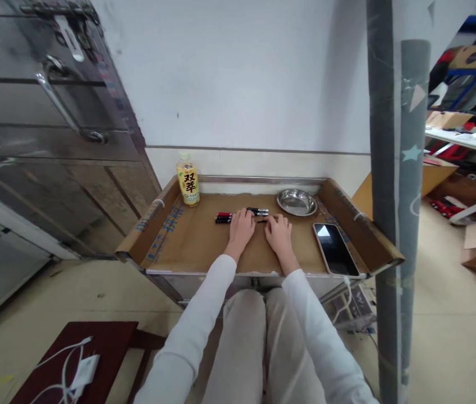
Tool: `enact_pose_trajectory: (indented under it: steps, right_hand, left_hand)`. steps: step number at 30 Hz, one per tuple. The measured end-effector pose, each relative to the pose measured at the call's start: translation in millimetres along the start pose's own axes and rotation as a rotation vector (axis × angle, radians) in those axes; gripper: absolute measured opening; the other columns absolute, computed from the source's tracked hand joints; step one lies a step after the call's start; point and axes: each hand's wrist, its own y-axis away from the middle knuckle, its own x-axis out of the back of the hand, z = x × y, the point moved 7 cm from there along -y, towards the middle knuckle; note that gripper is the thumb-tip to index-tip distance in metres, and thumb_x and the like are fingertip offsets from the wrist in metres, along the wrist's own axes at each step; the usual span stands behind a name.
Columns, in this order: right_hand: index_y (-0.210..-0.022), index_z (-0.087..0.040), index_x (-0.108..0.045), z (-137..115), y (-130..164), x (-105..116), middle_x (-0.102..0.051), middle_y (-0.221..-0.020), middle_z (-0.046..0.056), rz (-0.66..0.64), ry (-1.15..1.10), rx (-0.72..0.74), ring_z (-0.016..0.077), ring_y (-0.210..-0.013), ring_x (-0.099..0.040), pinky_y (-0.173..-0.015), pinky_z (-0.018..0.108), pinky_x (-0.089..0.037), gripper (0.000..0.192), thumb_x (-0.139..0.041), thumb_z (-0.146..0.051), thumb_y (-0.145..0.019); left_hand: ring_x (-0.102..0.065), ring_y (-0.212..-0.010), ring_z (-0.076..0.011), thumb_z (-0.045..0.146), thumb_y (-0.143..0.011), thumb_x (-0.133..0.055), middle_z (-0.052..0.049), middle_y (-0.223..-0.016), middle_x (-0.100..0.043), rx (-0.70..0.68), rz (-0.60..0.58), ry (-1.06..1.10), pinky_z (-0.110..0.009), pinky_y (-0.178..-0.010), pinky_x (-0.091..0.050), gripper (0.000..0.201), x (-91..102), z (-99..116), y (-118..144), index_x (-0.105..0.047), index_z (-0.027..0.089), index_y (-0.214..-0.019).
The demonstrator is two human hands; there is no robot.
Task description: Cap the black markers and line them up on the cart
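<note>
Two hands rest palm down, side by side, on a cardboard-lined tray that sits in front of the seated person. The left hand lies flat with its fingers stretched toward a small bundle of pens, black ones with a red one among them, and its fingertips seem to touch or cover the middle of the bundle; whether any pen is actually pinched I cannot tell, since the fingers hide that part. The right hand lies flat just beside it, fingers loosely together, close to the right end of the pens and holding nothing that shows.

A steel bowl stands behind the right hand, near the back edge, and looks empty. A phone lies face up to the right, apart from both hands. A bottle with a yellow label stands upright in the back left corner, well apart from the pens.

As a judgement, the work with the pens looks barely begun: they lie together on the cardboard, none lifted, none in the bowl, so nearly everything is left to do
</note>
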Motion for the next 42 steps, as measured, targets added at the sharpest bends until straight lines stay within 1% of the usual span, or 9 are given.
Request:
enact_pose_trajectory:
  steps: [5, 10, 13, 16, 23, 31, 37, 42]
  right_hand:
    - [-0.115, -0.022, -0.063, 0.8, 0.4, 0.9, -0.056, -0.116, 0.012, 0.017, -0.007, -0.006, 0.0241, -0.098, -0.048, -0.082, 0.034, -0.032, 0.027, -0.048, -0.023, -0.093]
    - [-0.104, -0.020, -0.066, -2.0, 1.0, 1.6, -0.059, -0.109, 0.012, 0.008, 0.029, 0.020, 0.0239, -0.098, -0.050, -0.082, 0.034, -0.032, 0.021, -0.048, -0.025, -0.095]
    - [-0.102, -0.020, -0.066, -5.3, 1.0, 1.9, -0.061, -0.106, 0.010, 0.007, 0.051, 0.059, 0.0236, -0.097, -0.051, -0.083, 0.034, -0.031, 0.019, -0.049, -0.026, -0.096]
    - [-0.102, -0.020, -0.065, -5.9, 1.0, 1.8, -0.063, -0.103, 0.010, 0.008, 0.067, 0.065, 0.0234, -0.096, -0.051, -0.082, 0.034, -0.030, 0.019, -0.049, -0.025, -0.096]
    - [-0.101, -0.019, -0.065, -3.9, 1.9, 0.3, -0.064, -0.102, 0.009, 0.014, 0.049, 0.061, 0.0239, -0.097, -0.052, -0.081, 0.033, -0.029, 0.019, -0.048, -0.024, -0.096]
    - [-0.098, -0.018, -0.064, -1.2, 2.3, 0.0, -0.065, -0.098, 0.009, 0.062, 0.027, 0.055, 0.0233, -0.094, -0.052, -0.080, 0.033, -0.028, 0.020, -0.045, -0.023, -0.096]
    - [-0.099, -0.017, -0.064, -6.4, 1.3, -0.8, -0.066, -0.098, 0.009, 0.034, -0.006, 0.115, 0.0237, -0.095, -0.052, -0.081, 0.033, -0.029, 0.022, -0.043, -0.021, -0.097]
    - [-0.103, -0.017, -0.062, -8.3, -0.1, -4.8, -0.065, -0.100, 0.009, 0.003, -0.059, 0.171, 0.0236, -0.094, -0.051, -0.079, 0.033, -0.031, 0.022, -0.041, -0.020, -0.097]
  left_hand:
    - [-0.055, -0.104, -0.0246, 0.017, -0.090, -0.050, -0.009, -0.104, -0.061, 0.001, 0.011, -0.003, -0.038, -0.094, -0.041, 0.014, 2.6, -3.4, 5.3, -0.062, 0.019, -0.098]
    - [-0.056, -0.102, -0.0246, 0.017, -0.093, -0.046, -0.009, -0.102, -0.063, -0.019, -0.029, 0.002, -0.040, -0.094, -0.041, 0.018, -0.8, -4.6, 5.8, -0.064, 0.019, -0.094]
    - [-0.056, -0.102, -0.0241, 0.018, -0.094, -0.046, -0.008, -0.103, -0.064, -0.058, -0.048, 0.029, -0.039, -0.094, -0.041, 0.018, -1.8, -2.3, 6.0, -0.064, 0.019, -0.095]
    - [-0.056, -0.102, -0.0239, 0.018, -0.094, -0.046, -0.008, -0.105, -0.064, -0.087, -0.063, 0.044, -0.039, -0.094, -0.041, 0.018, -2.0, -0.4, 7.0, -0.064, 0.018, -0.097]
    - [-0.055, -0.102, -0.0235, 0.019, -0.095, -0.046, -0.008, -0.104, -0.063, -0.095, -0.064, 0.044, -0.039, -0.093, -0.041, 0.017, -1.9, 0.5, 9.2, -0.062, 0.019, -0.098]
    - [-0.055, -0.102, -0.0240, 0.020, -0.095, -0.047, -0.007, -0.105, -0.064, -0.085, -0.063, 0.058, -0.039, -0.093, -0.040, 0.015, -3.7, -1.2, 9.2, -0.061, 0.019, -0.097]
    - [-0.056, -0.102, -0.0240, 0.021, -0.096, -0.046, -0.008, -0.106, -0.064, -0.143, -0.083, 0.087, -0.039, -0.093, -0.041, 0.015, -4.8, 3.7, 10.0, -0.060, 0.018, -0.100]
    - [-0.058, -0.101, -0.0220, 0.017, -0.094, -0.049, -0.007, -0.105, -0.064, -0.198, -0.097, 0.176, -0.036, -0.092, -0.045, 0.010, -7.4, 6.0, 9.2, -0.057, 0.018, -0.099]
